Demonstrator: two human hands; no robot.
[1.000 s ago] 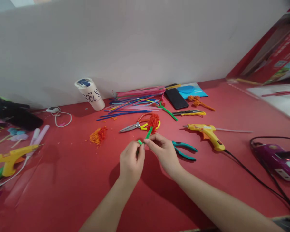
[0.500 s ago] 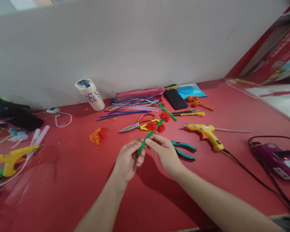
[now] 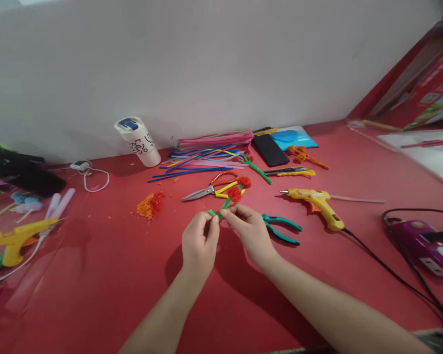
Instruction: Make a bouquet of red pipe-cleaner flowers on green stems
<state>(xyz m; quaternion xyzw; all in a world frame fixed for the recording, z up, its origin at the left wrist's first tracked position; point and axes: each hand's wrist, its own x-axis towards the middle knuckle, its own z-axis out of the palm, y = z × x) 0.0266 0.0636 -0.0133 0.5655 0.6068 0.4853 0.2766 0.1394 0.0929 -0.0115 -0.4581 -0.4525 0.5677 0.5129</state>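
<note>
A green pipe cleaner stem (image 3: pixel 226 203) with red fuzzy pom-pom flowers (image 3: pixel 235 193) at its far end is held between both hands over the red table. My right hand (image 3: pixel 247 228) pinches the stem just below the flowers. My left hand (image 3: pixel 201 241) is closed, thumb against forefinger, on the stem's lower part, where a short green end sticks out; the rest is hidden by the fingers. Scissors with orange-red handles (image 3: pixel 210 189) lie just beyond the flowers. Teal-handled pliers (image 3: pixel 281 227) rest beside my right hand.
Yellow glue guns lie at right (image 3: pixel 315 201) and left (image 3: pixel 22 236). Orange and red fuzz scraps (image 3: pixel 149 205), a bundle of coloured pipe cleaners (image 3: pixel 210 152), a white tumbler (image 3: pixel 139 142), a phone (image 3: pixel 270 150), a utility knife (image 3: pixel 291 172) and a purple power strip (image 3: pixel 423 243) surround the hands.
My left hand has turned over so its back faces up. The flowers have dipped lower and swung slightly toward me, and less of the green stem shows.
</note>
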